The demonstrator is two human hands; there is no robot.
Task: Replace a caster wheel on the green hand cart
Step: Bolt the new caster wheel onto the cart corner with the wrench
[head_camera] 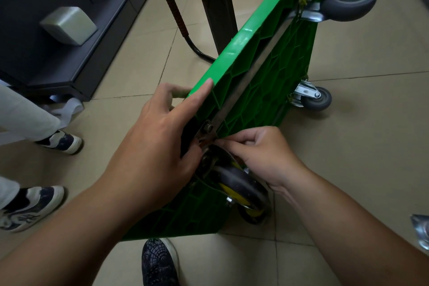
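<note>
Left hand (157, 132) grip on cart (274, 65) edge, right hand (262, 155) at caster (241, 183)

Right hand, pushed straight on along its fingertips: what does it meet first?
The metal mounting bracket of the black-and-yellow caster on the green cart; the right hand points left and its fingertips seem already at it. The left hand lies just beyond. Depth unclear.

Cart (267, 81) stands tipped on its edge on the floor (348, 146) before me, underside to the right. My left grip (162, 137) holds its upper edge; my right grip (262, 153) pinches the mount (206, 132) of the near wheel (241, 183). Two far wheels (350, 0) behind. Cabinet (58, 30) left.
</note>
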